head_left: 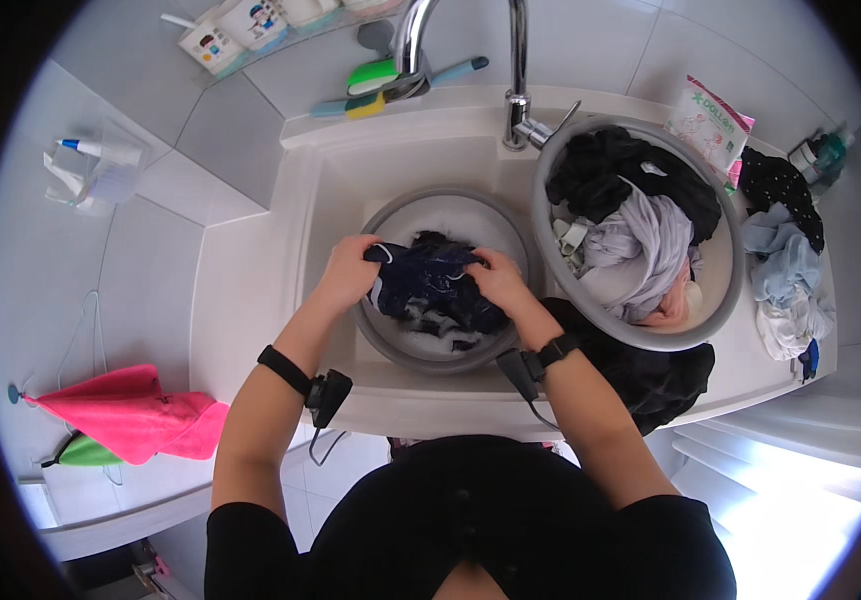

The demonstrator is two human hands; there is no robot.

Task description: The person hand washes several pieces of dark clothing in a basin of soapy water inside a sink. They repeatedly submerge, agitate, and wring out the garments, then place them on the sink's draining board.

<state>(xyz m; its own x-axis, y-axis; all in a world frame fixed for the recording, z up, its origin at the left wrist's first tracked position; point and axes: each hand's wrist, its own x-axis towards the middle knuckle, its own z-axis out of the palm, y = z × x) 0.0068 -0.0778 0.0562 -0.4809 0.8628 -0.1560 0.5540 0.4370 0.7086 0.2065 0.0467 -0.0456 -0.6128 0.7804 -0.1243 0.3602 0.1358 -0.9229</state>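
A wet navy garment with white trim [430,279] stretches between my two hands over a round grey-rimmed basin [445,367], which stands in the white sink [337,176]. My left hand [352,271] grips its left edge, and my right hand [499,279] pinches its upper right part. Its lower part lies in sudsy water, among dark cloth and foam. A second grey-rimmed basin [736,247] rests on the counter to the right, piled with black clothes [603,169] and a lavender-grey garment [644,232]. Black cloth [648,379] lies partly beneath that basin, near my right forearm.
A chrome faucet [518,82] rises behind the sink, with brushes [374,75] left of it. Light blue cloth [783,247] and white cloth [787,326] lie at the counter's right end. A printed packet [709,124] leans at the back. Pink towels [145,412] hang at the left wall.
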